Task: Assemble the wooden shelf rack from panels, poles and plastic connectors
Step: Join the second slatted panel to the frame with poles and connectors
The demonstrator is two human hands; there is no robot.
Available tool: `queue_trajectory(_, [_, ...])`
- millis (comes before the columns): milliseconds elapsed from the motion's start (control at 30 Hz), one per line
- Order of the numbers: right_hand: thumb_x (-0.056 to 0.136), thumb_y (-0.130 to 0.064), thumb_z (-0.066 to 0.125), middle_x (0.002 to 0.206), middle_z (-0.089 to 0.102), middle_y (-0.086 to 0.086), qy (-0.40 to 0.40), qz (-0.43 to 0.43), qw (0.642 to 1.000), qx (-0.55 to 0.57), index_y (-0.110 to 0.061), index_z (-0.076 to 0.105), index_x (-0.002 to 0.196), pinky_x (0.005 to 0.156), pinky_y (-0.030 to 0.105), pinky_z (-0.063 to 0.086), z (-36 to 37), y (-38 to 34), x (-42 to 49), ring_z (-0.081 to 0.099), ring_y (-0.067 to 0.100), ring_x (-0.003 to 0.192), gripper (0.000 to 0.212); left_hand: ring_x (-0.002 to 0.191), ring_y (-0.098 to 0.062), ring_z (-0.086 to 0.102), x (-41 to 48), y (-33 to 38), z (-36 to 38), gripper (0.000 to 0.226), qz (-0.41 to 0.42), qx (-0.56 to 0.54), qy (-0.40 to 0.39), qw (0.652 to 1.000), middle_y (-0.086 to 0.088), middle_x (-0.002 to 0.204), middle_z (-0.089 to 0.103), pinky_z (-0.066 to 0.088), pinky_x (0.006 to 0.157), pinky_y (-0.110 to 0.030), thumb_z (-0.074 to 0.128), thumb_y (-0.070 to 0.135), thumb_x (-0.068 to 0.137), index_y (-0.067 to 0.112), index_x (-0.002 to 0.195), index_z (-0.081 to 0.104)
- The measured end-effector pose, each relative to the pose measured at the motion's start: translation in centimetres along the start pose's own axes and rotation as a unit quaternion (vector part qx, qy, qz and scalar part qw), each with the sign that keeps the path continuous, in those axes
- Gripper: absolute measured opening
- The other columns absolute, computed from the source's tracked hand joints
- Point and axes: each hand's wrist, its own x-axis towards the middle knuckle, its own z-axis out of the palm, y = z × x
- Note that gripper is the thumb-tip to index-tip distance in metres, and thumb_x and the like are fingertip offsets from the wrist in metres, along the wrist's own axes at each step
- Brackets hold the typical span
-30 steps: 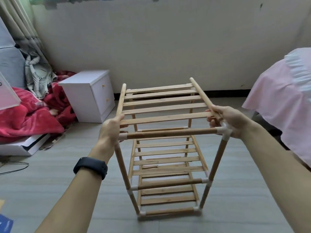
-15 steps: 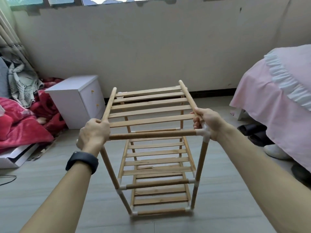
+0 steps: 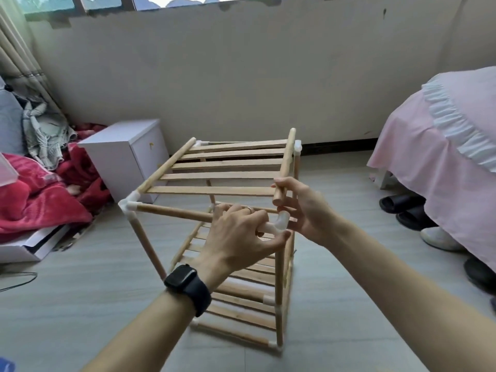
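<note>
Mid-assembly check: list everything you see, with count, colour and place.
Shelf rack: one, light wood, standing on floor, centre.
Top panel: one, wooden slats, one pole end out of near-right connector.
Connectors: at least six, white, rack joints.
Bedside cabinet: one, white, left of rack.
Blanket: one, red, far left.
Bedspread: one, pink, right.
Slippers: two, black, below bedspread edge.
Smartwatch: one, black, left wrist.
Left hand: one, grips front pole beside that connector.
Right hand: one, holds panel's loose pole end.
</note>
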Motion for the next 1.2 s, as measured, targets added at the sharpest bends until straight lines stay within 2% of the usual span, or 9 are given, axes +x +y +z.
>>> queue_trajectory(100, [0.088,-0.034,0.069,0.074,0.068,-0.002,-0.020,0.008,1.000,-0.019,-0.021,0.068,0.090,0.069,0.032,0.051,0.6,1.3,-0.2,0.064,0.013,0.069,0.013,0.060,-0.012,0.048,-0.7,-0.8,-0.3,0.040,0.034,-0.013,0.016,0.999,0.015,0.056,0.046,0.038,0.086,-0.041,0.043,0.062,0.083,0.026,0.069,0.055])
queue_trajectory(233, [0.088,-0.031,0.072,0.085,0.070,0.003,-0.051,0.022,0.998,0.017,-0.022,0.071,0.085,0.061,0.027,0.054,3.1,2.2,0.1,0.062,0.018,0.080,0.009,0.062,-0.013,0.046,-2.4,-3.0,-1.0,0.021,0.021,-0.034,0.039,0.998,0.014,0.062,0.048,0.042,0.086,-0.042,0.047,0.051,0.079,0.030,0.080,0.049])
queue_trajectory(367, [0.090,-0.029,0.071,0.085,0.072,0.000,-0.043,0.020,0.998,0.039,-0.016,0.067,0.104,0.058,0.025,0.054,6.5,3.4,0.5,0.062,0.012,0.076,0.019,0.062,-0.012,0.051,-4.0,-6.0,-1.8,0.037,-0.001,0.007,0.037,0.999,0.015,0.066,0.048,0.043,0.088,-0.038,0.047,0.058,0.086,0.024,0.095,0.058])
queue_trajectory(467, [0.093,-0.029,0.070,0.085,0.075,-0.002,-0.051,0.018,0.997,0.054,-0.015,0.065,0.107,0.064,0.027,0.056,8.1,4.1,0.7,0.064,0.008,0.074,0.021,0.069,-0.012,0.061,-4.5,-8.0,-2.6,0.048,0.017,0.018,0.017,1.000,0.011,0.069,0.062,0.043,0.089,-0.038,0.043,0.067,0.094,0.025,0.114,0.057])
queue_trajectory(600, [0.093,-0.030,0.070,0.092,0.077,0.002,-0.053,0.022,0.997,0.054,-0.007,0.069,0.112,0.061,0.027,0.056,9.8,4.4,1.3,0.069,0.007,0.075,0.030,0.083,-0.013,0.060,-4.9,-9.4,-3.6,0.043,-0.001,-0.034,-0.009,0.999,0.010,0.085,0.068,0.038,0.097,-0.032,0.052,0.058,0.092,0.029,0.124,0.053])
queue_trajectory(767, [0.089,-0.028,0.068,0.088,0.077,0.002,-0.075,0.041,0.995,0.059,-0.010,0.069,0.098,0.058,0.026,0.056,12.0,4.8,2.3,0.072,0.008,0.072,0.020,0.092,-0.018,0.061,-5.4,-10.3,-4.7,0.046,-0.047,-0.013,-0.054,0.997,0.010,0.089,0.062,0.045,0.102,-0.043,0.047,0.054,0.089,0.023,0.122,0.054])
queue_trajectory(967, [0.089,-0.026,0.061,0.080,0.074,0.003,-0.103,0.052,0.992,0.054,-0.016,0.063,0.080,0.063,0.030,0.056,12.2,5.6,2.8,0.072,0.011,0.070,0.014,0.069,-0.025,0.064,-6.3,-10.5,-3.9,0.037,0.010,0.129,0.058,0.990,-0.002,0.068,0.066,0.053,0.080,-0.041,0.052,0.046,0.100,0.013,0.093,0.066])
queue_trajectory(1100, [0.092,-0.024,0.064,0.090,0.077,0.009,-0.123,0.042,0.990,0.045,-0.017,0.068,0.079,0.071,0.035,0.056,12.1,6.0,3.1,0.075,0.022,0.086,0.016,0.076,-0.020,0.066,-6.8,-11.6,-4.0,0.042,-0.011,0.096,0.021,0.995,0.006,0.072,0.064,0.048,0.099,-0.044,0.040,0.051,0.101,0.019,0.107,0.067])
queue_trajectory(1200, [0.092,-0.025,0.066,0.088,0.077,0.007,-0.126,0.055,0.989,0.060,-0.017,0.072,0.076,0.070,0.033,0.055,12.8,6.4,2.7,0.075,0.019,0.082,0.018,0.073,-0.017,0.056,-6.9,-12.2,-4.3,0.046,-0.030,0.073,-0.006,0.997,0.014,0.072,0.047,0.045,0.100,-0.042,0.035,0.059,0.100,0.022,0.104,0.061])
